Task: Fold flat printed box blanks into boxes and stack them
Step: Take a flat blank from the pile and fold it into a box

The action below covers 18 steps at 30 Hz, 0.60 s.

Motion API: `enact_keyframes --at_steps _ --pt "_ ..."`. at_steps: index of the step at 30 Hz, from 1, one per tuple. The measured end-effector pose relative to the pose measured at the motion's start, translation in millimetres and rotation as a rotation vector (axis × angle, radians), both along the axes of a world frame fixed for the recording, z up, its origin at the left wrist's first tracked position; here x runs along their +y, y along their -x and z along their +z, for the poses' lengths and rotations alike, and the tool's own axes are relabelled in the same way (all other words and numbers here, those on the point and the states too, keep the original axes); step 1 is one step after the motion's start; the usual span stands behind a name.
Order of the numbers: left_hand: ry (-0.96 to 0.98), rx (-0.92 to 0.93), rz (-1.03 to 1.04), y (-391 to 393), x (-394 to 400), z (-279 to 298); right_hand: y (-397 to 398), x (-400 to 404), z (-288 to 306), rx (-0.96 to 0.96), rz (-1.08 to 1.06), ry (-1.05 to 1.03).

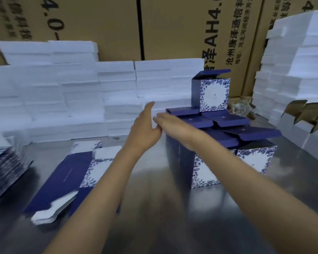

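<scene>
Several folded blue boxes with blue-and-white floral panels [206, 169] stand grouped on the metal table, their lid flaps open. One more box [214, 94] sits on top at the back. My left hand [145, 127] is stretched forward with straight fingers beside the group's left edge, holding nothing. My right hand [171, 123] reaches across the top of the left boxes, fingers extended, palm down, touching the left hand near the thumb. A flat blank [75, 173] lies on the table at the left. A pile of flat blanks [2, 171] sits at the far left edge.
White foam slabs [66, 92] are stacked along the back and at the right [290, 70]. Brown cartons [173, 28] form the wall behind. An open brown carton [305, 114] stands at the right. Crumpled clear plastic [240, 107] lies behind the boxes. Bare steel table [154, 208] is in front.
</scene>
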State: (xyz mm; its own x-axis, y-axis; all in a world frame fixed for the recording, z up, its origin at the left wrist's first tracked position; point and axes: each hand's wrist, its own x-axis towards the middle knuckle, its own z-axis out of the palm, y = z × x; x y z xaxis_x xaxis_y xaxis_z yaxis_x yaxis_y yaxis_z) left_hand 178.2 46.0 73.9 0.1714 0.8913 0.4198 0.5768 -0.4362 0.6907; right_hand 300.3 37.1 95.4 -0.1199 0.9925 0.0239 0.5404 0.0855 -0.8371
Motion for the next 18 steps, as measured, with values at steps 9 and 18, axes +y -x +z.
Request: enact_keyframes --at_steps 9,18 --pt "0.382 0.205 0.682 162 -52 -92 91 -43 -126 -0.053 0.030 0.209" --pt "0.441 0.163 0.849 203 -61 -118 120 -42 -152 -0.150 0.029 0.111"
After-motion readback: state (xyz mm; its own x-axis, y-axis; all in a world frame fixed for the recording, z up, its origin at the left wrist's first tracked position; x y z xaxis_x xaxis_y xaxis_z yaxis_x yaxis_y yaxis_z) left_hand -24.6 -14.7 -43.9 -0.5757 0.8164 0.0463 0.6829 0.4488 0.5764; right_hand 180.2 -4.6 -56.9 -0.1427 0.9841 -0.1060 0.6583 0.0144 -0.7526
